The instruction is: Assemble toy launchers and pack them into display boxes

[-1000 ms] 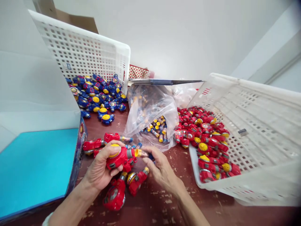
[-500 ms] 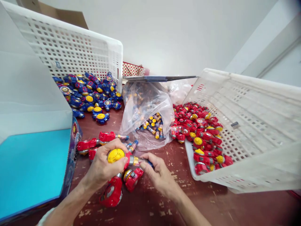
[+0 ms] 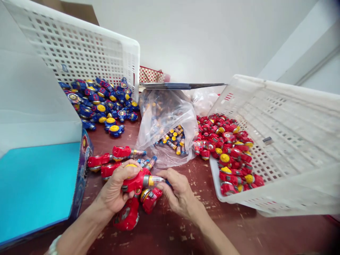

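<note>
My left hand is closed around a red toy body with a yellow round cap, partly covered by my fingers. A clear printed tube with a yellow band sticks out of the toy's grey collar. My right hand pinches the tube's far, blue end between thumb and fingers. Beneath and beside my hands lie several more red toys on the table; some behind my left hand have tubes fitted.
Blue toys spill from a tipped white basket at back left, red toys from another basket at right. Between them lies a clear bag of small tubes. An open box with a turquoise inside stands at left.
My left hand has rolled the red toy, so its yellow cap faces up and away and its red side shows. My right hand still grips the tube, which has turned too.
</note>
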### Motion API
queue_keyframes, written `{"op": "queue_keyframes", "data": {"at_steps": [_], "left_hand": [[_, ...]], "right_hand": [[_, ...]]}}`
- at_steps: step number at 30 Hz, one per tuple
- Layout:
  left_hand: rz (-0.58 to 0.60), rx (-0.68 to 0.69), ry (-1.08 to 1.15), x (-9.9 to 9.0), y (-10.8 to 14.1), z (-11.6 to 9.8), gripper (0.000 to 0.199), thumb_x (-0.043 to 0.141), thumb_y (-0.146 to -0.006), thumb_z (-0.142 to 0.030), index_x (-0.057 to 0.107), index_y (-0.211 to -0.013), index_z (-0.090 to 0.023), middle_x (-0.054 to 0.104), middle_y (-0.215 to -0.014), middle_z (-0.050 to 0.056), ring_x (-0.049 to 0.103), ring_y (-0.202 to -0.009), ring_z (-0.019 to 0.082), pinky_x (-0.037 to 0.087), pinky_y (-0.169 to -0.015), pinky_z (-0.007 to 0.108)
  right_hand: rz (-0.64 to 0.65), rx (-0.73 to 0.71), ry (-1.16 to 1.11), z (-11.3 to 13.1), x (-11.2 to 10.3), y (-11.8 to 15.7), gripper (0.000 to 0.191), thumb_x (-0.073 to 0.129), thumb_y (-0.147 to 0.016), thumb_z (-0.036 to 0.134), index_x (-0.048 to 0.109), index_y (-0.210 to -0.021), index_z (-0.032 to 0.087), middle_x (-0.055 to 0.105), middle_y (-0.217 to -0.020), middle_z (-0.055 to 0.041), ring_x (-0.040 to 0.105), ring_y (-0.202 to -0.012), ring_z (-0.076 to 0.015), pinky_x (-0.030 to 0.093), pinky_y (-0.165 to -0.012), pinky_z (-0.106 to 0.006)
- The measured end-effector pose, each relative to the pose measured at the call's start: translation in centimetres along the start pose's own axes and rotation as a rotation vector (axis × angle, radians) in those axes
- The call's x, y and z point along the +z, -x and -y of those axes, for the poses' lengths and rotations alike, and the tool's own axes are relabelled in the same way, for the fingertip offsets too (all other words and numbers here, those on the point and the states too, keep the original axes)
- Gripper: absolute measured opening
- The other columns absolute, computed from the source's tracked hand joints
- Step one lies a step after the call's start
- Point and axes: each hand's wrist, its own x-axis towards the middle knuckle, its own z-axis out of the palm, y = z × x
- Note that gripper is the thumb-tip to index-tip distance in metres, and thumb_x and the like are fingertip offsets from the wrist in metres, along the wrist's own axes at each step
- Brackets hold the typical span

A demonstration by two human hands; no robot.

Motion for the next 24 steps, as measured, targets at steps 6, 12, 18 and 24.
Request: {"op": "queue_keyframes", "data": {"at_steps": [6, 12, 18, 24], "left_hand": [[0.017, 0.119, -0.106, 0.6, 0.7, -0.6, 0.029, 0.074, -0.055, -0.032, 0.054, -0.072, -0.018, 0.05, -0.044, -0.005, 0.04, -0.028, 0.006, 0.029, -0.027, 0.014], [0.006, 0.386, -0.394, 0.7, 0.2, 0.0, 0.025, 0.072, -0.058, -0.033, 0.057, -0.07, -0.017, 0.05, -0.043, -0.004, 0.039, -0.033, 0.007, 0.03, -0.032, 0.015], [0.023, 0.286, -0.385, 0.3, -0.2, -0.7, 0.03, 0.073, -0.058, -0.038, 0.054, -0.072, -0.019, 0.05, -0.044, -0.005, 0.037, -0.031, 0.007, 0.029, -0.03, 0.016], [0.014, 0.485, -0.511, 0.3, -0.4, -0.7, 0.023, 0.072, -0.061, -0.031, 0.058, -0.073, -0.017, 0.049, -0.046, -0.005, 0.04, -0.037, 0.007, 0.032, -0.036, 0.015]], "right_hand": [[-0.011, 0.136, -0.193, -0.1, 0.2, 0.0, 0.021, 0.05, -0.092, 0.033, 0.064, -0.099, 0.019, 0.065, -0.087, -0.003, 0.058, -0.078, -0.0152, 0.042, -0.072, -0.025], [0.117, 0.589, -0.576, -1.7, 0.8, 0.1, 0.039, 0.046, -0.089, 0.054, 0.055, -0.081, 0.018, 0.032, -0.055, 0.0079, 0.027, -0.045, -0.0073, 0.028, -0.043, -0.02], [0.024, 0.282, -0.26, -1.7, 0.3, 0.4, 0.029, 0.058, -0.086, 0.041, 0.057, -0.107, 0.021, 0.058, -0.094, -0.0017, 0.05, -0.081, -0.0136, 0.041, -0.075, -0.026], [0.2, 0.511, -0.742, -3.3, 0.5, 0.1, 0.037, 0.044, -0.09, 0.056, 0.053, -0.09, 0.019, 0.035, -0.056, 0.0085, 0.028, -0.044, -0.0073, 0.03, -0.043, -0.02]]}}
